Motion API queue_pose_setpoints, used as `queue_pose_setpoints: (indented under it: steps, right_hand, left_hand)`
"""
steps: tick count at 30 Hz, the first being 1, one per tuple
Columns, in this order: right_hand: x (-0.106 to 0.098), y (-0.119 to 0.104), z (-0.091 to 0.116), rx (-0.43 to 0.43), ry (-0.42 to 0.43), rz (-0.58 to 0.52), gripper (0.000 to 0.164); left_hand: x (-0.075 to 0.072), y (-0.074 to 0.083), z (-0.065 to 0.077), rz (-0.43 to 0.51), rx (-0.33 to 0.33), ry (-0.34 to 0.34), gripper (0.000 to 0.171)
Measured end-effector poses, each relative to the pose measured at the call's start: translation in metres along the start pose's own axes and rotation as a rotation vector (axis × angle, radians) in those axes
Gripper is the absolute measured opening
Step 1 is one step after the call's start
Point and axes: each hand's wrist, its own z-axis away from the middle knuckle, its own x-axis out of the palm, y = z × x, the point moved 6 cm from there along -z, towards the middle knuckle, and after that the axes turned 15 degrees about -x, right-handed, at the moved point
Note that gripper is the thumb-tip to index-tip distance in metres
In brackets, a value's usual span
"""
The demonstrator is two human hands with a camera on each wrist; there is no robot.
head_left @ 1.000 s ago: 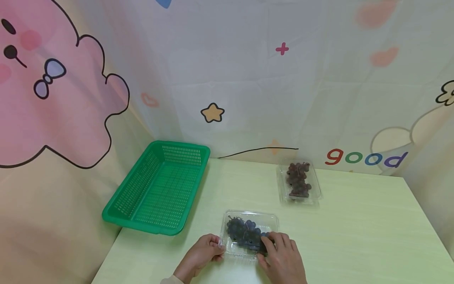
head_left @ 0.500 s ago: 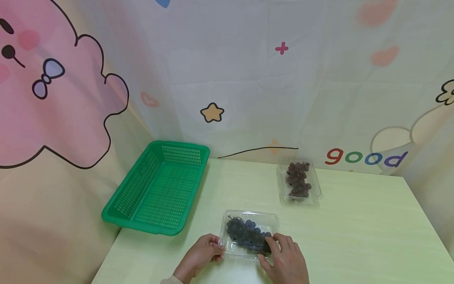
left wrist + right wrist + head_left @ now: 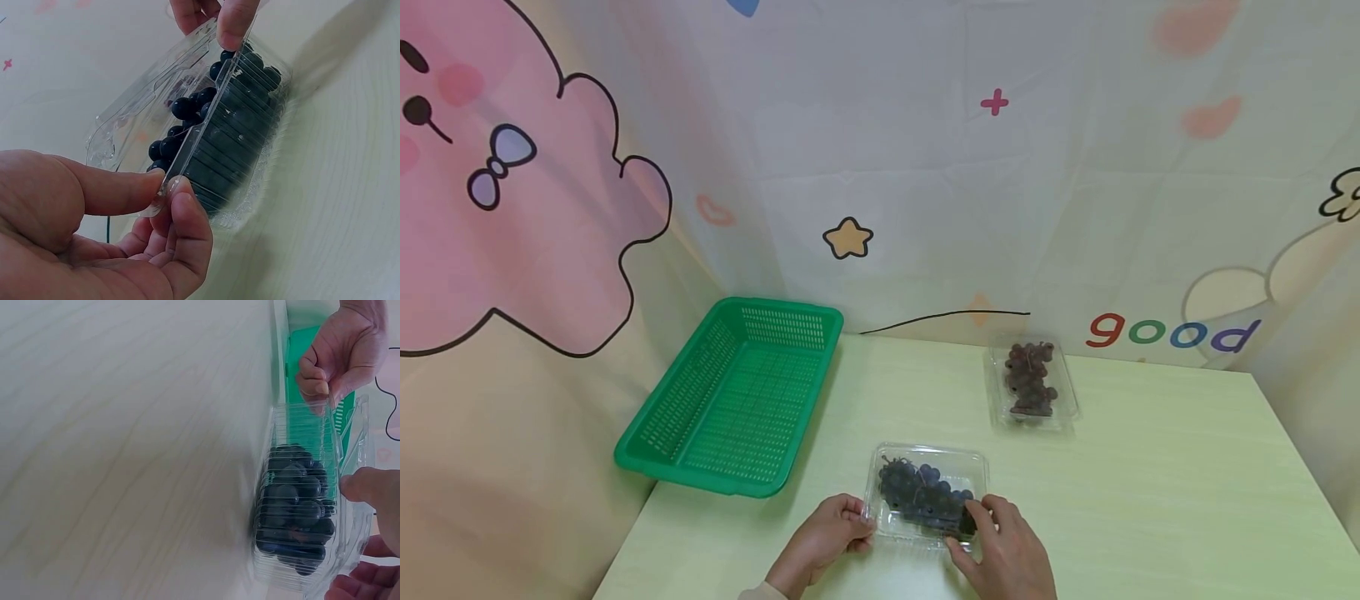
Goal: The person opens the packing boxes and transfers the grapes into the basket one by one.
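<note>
A clear plastic clamshell box [image 3: 910,530] with a bunch of dark blue grapes [image 3: 917,487] inside sits near the table's front. My left hand [image 3: 835,529] pinches the rim at its front left corner between thumb and fingers, as the left wrist view [image 3: 125,231] shows close up. At the front right, my right hand [image 3: 1003,550] grips the box, its thumb on the front rim and its fingers over the top. In the right wrist view, the clear lid [image 3: 359,440] stands at a slight angle to the ribbed base. The right fingers hide some grapes.
Behind to the right, another clear box [image 3: 1067,392] holds reddish-purple grapes [image 3: 1030,379]. A green perforated plastic basket [image 3: 752,417] stands at the left, with its front left corner past the table's edge. A printed curtain [image 3: 925,208] hangs along the back.
My right hand has slid slightly to the right along the front of the box, uncovering more grapes. The left hand and the box stay in place.
</note>
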Motion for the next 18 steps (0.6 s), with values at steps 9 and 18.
queue_pose_setpoints:
  steps: [9, 18]
  right_hand:
    - [-0.0003, 0.0018, 0.0014, -0.010, 0.057, -0.002, 0.059]
    - [-0.0005, 0.0041, 0.0008, -0.045, 0.053, 0.008, 0.059]
  left_hand:
    - [-0.0002, 0.0016, 0.0011, -0.002, 0.017, -0.017, 0.012]
    - [0.0001, 0.0018, 0.0010, -0.005, 0.031, -0.025, 0.012]
